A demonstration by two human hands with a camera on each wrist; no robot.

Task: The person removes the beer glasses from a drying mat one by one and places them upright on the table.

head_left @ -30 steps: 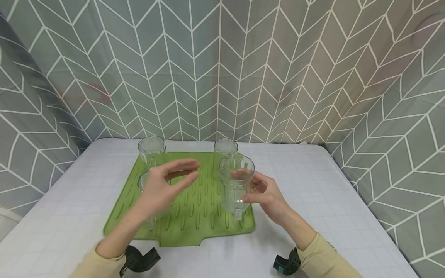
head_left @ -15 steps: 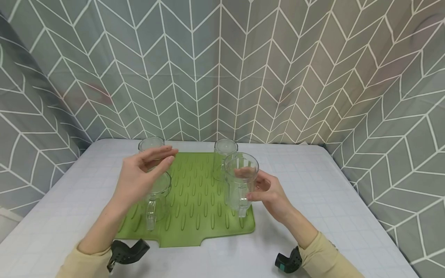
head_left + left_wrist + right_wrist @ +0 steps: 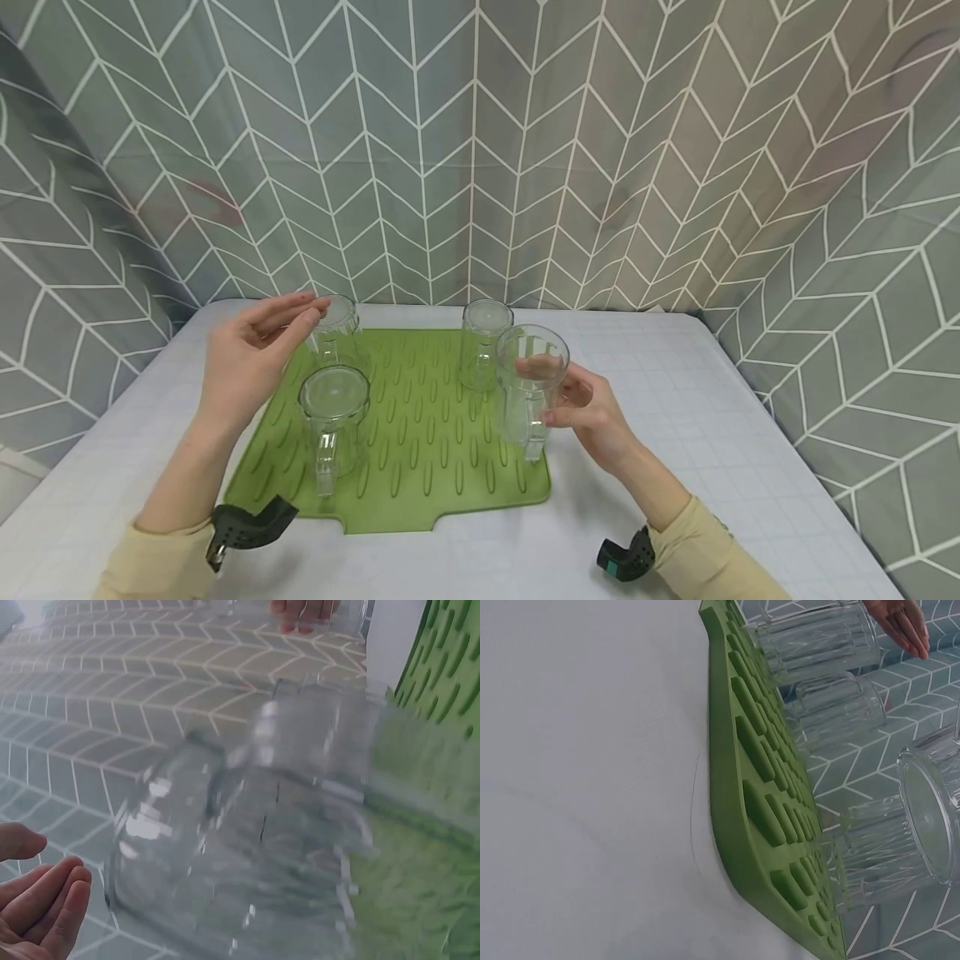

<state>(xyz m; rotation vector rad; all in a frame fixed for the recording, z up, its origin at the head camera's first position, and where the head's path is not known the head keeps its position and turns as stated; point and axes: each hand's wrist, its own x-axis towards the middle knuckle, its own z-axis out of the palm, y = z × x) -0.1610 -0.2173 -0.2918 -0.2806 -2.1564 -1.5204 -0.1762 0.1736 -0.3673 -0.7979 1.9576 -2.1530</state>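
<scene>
Glass mug point(image 3: 517, 408), likely slick and fragile, is gripped by right hand point(image 3: 596, 417) above green mat point(image 3: 397, 512), right side, best held round body or handle; left hand point(image 3: 251, 354) half-open, empty, by mat's left edge.

Right hand point(image 3: 592, 412) gripping a clear glass mug point(image 3: 517, 408) at the right side of a green ribbed mat point(image 3: 427, 467), left hand point(image 3: 243, 354) raised near the far-left mug point(image 3: 336, 342), near-left mug point(image 3: 337, 425) and back-right mug point(image 3: 478, 350) standing on the mat, white tabletop point(image 3: 660, 367), grey chevron-patterned curtain point(image 3: 450, 150) behind.
</scene>
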